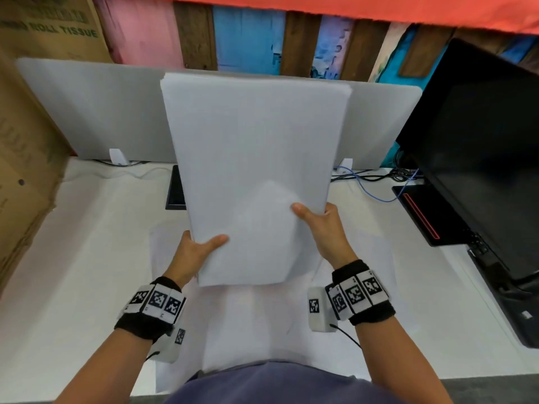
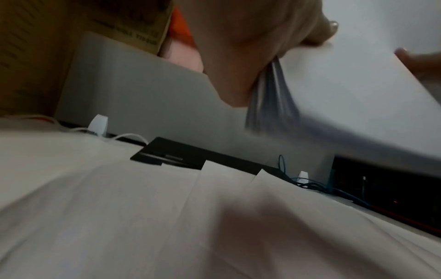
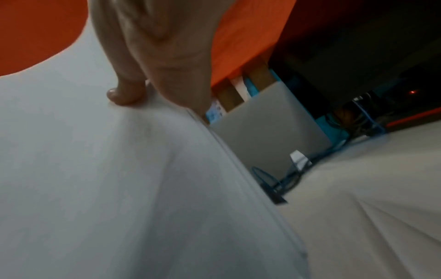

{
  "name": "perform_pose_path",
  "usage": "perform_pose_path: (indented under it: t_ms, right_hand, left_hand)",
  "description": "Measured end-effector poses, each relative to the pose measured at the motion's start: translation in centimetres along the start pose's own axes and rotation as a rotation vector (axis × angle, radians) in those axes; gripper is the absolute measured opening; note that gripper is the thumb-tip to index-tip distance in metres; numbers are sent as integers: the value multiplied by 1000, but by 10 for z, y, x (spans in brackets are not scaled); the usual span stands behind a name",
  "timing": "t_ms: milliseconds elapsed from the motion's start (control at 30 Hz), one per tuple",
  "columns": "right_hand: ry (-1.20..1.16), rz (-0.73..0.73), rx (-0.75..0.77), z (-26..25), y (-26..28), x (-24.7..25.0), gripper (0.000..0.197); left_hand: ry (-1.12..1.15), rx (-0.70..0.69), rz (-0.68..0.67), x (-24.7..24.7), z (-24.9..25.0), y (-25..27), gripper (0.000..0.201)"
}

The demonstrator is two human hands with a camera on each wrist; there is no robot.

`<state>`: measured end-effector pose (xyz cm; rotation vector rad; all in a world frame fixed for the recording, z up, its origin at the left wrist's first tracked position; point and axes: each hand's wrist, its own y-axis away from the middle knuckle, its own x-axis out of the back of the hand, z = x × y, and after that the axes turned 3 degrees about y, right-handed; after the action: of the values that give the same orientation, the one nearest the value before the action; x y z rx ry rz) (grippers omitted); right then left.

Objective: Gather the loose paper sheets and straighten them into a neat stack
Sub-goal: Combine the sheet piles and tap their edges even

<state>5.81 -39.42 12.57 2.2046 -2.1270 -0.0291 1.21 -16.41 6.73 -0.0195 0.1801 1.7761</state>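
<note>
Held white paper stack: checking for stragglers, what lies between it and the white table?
Loose white sheets lie fanned on the table, left wrist view.

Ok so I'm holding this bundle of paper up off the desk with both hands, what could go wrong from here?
The stack is held only near its lower edge by the left hand and right hand, so the tall upper part may flop or fan. Its sheets already spread apart in the left wrist view, so some could slip out. Loose sheets lying on the desk could be left behind.
</note>
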Motion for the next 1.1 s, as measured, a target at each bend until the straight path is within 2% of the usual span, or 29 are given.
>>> perform_pose_path:
  t_ms: [33,67,133,267,333,400,433,500,533,600,633,733,900,967,1033,1100]
  right_hand:
    - [-15,6,30,-9,-1,1,14]
    - [-15,8,56,-16,-2,2,15]
    - [16,2,88,-25,-4,1,25]
    - [32,-90,37,-16,-2,1,40]
    - [62,-154,-17,-1,5,-1,36]
    - [86,-156,-38,11,11,-7,31]
    - [86,-141,-37,15,12,-9,30]
    - [77,-111,-24,20,12,-14,29]
    - [74,-104,-20,21,12,-16,29]
    - [62,-106,-27,24,12,-21,28]
    - [56,-112,-32,25,12,-23,28]
    - [46,-114,-41,30,8,-28,29]
    - [136,-129,-119,48,9,-26,28]
    - [228,-70,-185,62,10,-12,26]
    - [426,89,-297,85,9,19,39]
    - [586,292,-496,107,10,53,57]
  left_hand:
    - [-29,29,-46,4,1,0,80]
    - [-39,44,-89,5,4,1,84]
    - [-34,25,-122,6,8,3,73]
    - [-4,-39,-14,8,12,4,51]
    - [15,-30,41,9,13,6,26]
    - [33,-18,50,12,15,9,19]
    - [63,-6,12,15,16,10,30]
    - [115,42,-61,22,22,12,69]
    - [155,62,-93,25,27,11,80]
    - [187,74,-116,30,37,4,84]
    - [171,79,-103,31,42,-1,77]
    - [90,70,-24,31,46,-15,27]
    - [-58,90,41,31,21,-14,32]
    - [-61,156,69,37,6,-9,30]
    - [-47,222,103,48,-10,-2,27]
    - [-36,280,145,63,-23,5,28]
